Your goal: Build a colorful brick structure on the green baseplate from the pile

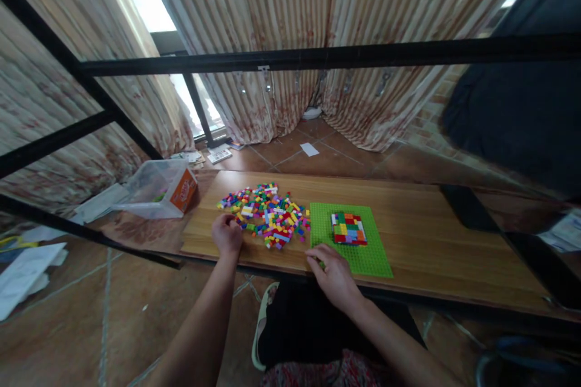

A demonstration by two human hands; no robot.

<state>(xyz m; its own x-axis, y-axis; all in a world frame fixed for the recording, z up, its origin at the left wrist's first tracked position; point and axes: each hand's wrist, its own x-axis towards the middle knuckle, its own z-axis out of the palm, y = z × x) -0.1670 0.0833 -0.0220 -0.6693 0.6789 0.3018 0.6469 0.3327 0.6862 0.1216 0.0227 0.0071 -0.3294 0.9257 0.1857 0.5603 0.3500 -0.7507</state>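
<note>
A loose pile of small colourful toy bricks (pixel 267 214) lies on the wooden tabletop. At the pile's left edge rests my left hand (pixel 227 233), its fingers curled in; whatever may be between them is hidden. To the right of the pile is a green studded baseplate (pixel 374 254). On it stands a low rectangular block of bricks (pixel 348 229) in red, yellow, white, green and blue. My right hand (pixel 334 273) is over the baseplate's near left corner, fingers bent and tips close together. A spot of green shows between them, too small to tell as brick or baseplate.
A clear plastic box (pixel 158 187) with an orange label stands left of the table (pixel 426 248). Dark flat objects (pixel 469 208) lie at the table's right. A black metal bar (pixel 318 59) crosses beyond the table, in front of curtains (pixel 272 6). Papers (pixel 29 278) lie on the floor.
</note>
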